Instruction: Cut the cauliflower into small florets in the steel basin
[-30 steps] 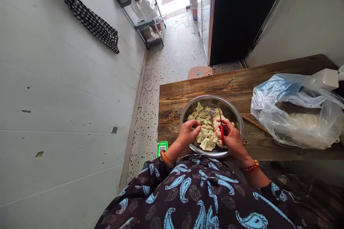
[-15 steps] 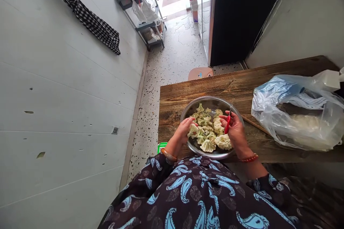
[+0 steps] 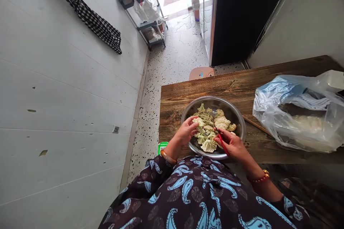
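Note:
My left hand (image 3: 186, 131) is closed on a pale cauliflower floret (image 3: 199, 122), held over the left part of a round metal bowl (image 3: 240, 116). Red-handled scissors (image 3: 223, 144) are gripped in my right hand (image 3: 234, 147), over the bowl's right side. Their dark blades point up and left toward the middle of the bowl, apart from the floret. Several cut cauliflower pieces (image 3: 209, 146) lie in the bowl, partly hidden by both hands.
The bowl stands on a dark wooden table (image 3: 174, 96). To the right lies a clear plastic bag (image 3: 279, 121) with pale contents, and a thin wooden stick (image 3: 258, 126) between. A pink stool (image 3: 201, 73) shows beyond the table. Farther off stands a cart (image 3: 147, 25) with bags.
My right hand has turned the scissors from pointing up and away to pointing left over the bowl, and sits lower. The floret in my left hand is raised slightly and moved right.

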{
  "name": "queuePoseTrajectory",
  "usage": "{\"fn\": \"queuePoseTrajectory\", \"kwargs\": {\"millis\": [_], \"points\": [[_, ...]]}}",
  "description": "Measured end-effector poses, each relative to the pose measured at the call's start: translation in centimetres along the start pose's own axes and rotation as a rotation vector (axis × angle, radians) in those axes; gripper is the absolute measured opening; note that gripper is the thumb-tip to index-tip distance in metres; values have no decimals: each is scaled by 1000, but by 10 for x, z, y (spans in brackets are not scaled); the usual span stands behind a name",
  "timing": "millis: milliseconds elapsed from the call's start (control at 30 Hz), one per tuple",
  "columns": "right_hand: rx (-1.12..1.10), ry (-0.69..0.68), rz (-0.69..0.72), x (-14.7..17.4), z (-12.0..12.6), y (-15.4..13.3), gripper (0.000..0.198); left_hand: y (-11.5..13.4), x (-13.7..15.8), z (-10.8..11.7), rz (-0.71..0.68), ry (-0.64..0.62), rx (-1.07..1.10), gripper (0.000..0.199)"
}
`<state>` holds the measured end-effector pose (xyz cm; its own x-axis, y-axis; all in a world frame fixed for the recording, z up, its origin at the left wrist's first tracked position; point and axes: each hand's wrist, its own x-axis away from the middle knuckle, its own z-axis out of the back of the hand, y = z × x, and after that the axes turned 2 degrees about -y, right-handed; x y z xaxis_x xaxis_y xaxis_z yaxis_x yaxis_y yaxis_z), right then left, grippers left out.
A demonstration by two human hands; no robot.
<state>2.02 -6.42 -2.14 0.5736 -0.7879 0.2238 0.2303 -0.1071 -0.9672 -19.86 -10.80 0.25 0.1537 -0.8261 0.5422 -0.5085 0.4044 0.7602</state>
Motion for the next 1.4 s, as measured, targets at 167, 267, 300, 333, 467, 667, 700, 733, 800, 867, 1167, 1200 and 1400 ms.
{"fn": "queuePoseTrajectory", "kwargs": {"millis": [167, 267, 300, 333, 467, 667, 700, 733, 800, 867, 1167, 1200, 1400], "points": [[128, -106, 10, 8, 6, 3, 48, 0, -1, 0, -170, 64, -107, 47], [128, -140, -5, 11, 7, 3, 48, 4, -1, 1, -237, 53, -121, 50], [120, -154, -14, 12, 7, 3, 48, 5, 0, 1, -251, 50, -132, 51], [107, -169, -22, 12, 7, 2, 49, 6, 1, 1, -261, 48, -148, 51], [12, -217, -47, 11, 6, -1, 52, 8, 6, 1, -297, 48, -250, 52], [-111, -279, -113, 10, 4, -10, 47, 5, 8, 4, -354, 47, -403, 54], [-127, -297, -126, 10, 4, -12, 47, 5, 8, 4, -366, 43, -425, 53], [-138, -313, -137, 10, 4, -13, 47, 5, 8, 5, -377, 41, -445, 52], [-143, -333, -142, 10, 4, -15, 46, 4, 8, 5, -398, 44, -480, 50], [-137, -334, -130, 10, 4, -16, 45, 4, 8, 4, -424, 53, -511, 48], [-159, -308, -143, 13, 5, -12, 49, 7, 9, -1, -514, 22, -650, 40], [-153, -311, -143, 13, 5, -11, 48, 7, 9, -1, -515, 19, -656, 39], [-138, -328, -123, 11, 6, -11, 42, 7, 9, -2, -499, 37, -676, 40]]}}
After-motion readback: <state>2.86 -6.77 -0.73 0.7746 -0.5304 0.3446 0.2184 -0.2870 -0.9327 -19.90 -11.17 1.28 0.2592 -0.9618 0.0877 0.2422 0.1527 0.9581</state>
